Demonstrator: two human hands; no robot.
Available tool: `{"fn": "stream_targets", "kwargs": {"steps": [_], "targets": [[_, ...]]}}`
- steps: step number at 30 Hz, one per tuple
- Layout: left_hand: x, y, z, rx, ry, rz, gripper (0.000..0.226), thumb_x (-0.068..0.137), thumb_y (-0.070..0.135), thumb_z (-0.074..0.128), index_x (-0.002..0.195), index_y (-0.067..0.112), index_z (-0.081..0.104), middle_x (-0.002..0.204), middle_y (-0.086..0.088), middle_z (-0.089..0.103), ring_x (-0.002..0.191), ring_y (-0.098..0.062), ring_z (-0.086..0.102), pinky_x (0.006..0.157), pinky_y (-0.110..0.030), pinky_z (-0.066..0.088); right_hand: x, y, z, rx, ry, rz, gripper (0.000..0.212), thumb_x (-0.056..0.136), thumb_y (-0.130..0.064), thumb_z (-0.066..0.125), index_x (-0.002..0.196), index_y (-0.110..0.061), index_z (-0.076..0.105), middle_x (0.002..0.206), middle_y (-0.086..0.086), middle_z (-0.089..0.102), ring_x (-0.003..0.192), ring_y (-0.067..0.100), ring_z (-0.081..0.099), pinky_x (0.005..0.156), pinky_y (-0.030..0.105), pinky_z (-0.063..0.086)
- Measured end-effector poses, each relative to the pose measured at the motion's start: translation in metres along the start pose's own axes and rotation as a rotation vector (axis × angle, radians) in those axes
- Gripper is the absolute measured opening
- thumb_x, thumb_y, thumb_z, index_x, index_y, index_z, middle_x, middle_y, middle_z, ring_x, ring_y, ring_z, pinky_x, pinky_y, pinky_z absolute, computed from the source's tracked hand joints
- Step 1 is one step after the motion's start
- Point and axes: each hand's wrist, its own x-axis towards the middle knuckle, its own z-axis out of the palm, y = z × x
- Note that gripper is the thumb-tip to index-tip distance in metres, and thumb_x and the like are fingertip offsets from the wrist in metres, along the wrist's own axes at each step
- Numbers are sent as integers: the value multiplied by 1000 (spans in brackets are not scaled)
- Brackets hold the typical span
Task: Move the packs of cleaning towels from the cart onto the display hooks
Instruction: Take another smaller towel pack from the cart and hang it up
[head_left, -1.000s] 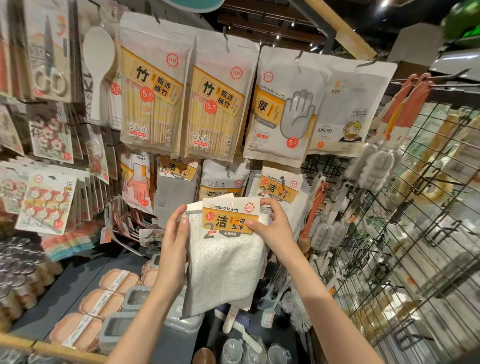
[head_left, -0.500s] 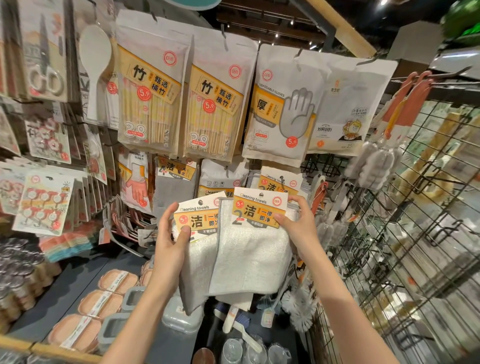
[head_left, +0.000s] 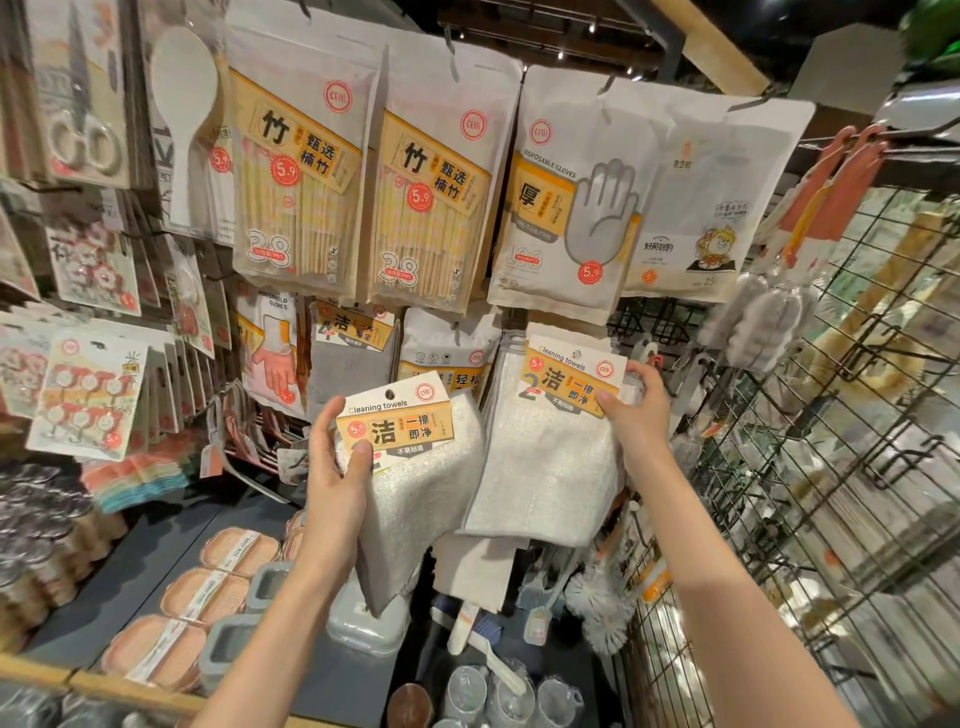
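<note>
Crowded hook wall: right hand pinching towel pack at hook; left hand gripping second pack. Should be lining up the header hole first.

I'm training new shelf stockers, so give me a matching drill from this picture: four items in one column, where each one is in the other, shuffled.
Items:
1. towel pack with tilted label
2. towel pack by the hooks
3. disposable gloves bag
4. white spoon

Places:
A. hanging top left, beside the scissors
B. in the left hand
C. top row, right of the bamboo packs
D. in the right hand, raised toward the display

Pairs: 1-B, 2-D, 3-C, 4-A
</note>
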Motion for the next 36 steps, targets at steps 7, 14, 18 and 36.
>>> {"fn": "stream_targets", "kwargs": {"steps": [7,14,18,36], "targets": [[4,3,1,-8,3,6,48,99,9,46,128,48,42,135,4,53,121,-21,55,107,-51,38,15,7,6,-38,19,17,43,81,7,65,117,-15,53,115,-2,49,115,21,50,98,37,45],[4,0,2,16,-8,2,49,98,9,47,128,48,44,129,8,56,118,-19,57,106,-49,40,21,7,23,-143,21,-23,31,84,6,60,98,-20,51,111,-4,51,92,12,56,65,16,41],[4,-3,1,34,-4,11,50,98,9,48,127,49,44,125,17,57,116,-14,57,106,-44,40,27,11,27,-123,-5,11,21,86,7,57,91,-12,63,114,-2,58,119,21,51,99,32,43],[3,-2,7,15,-17,4,48,97,7,48,138,32,40,132,3,54,120,-18,55,106,-45,40,20,-1,22,-364,-167,100,49,82,-18,72,129,-24,57,152,5,4,142,28,8,118,36,10]]}}
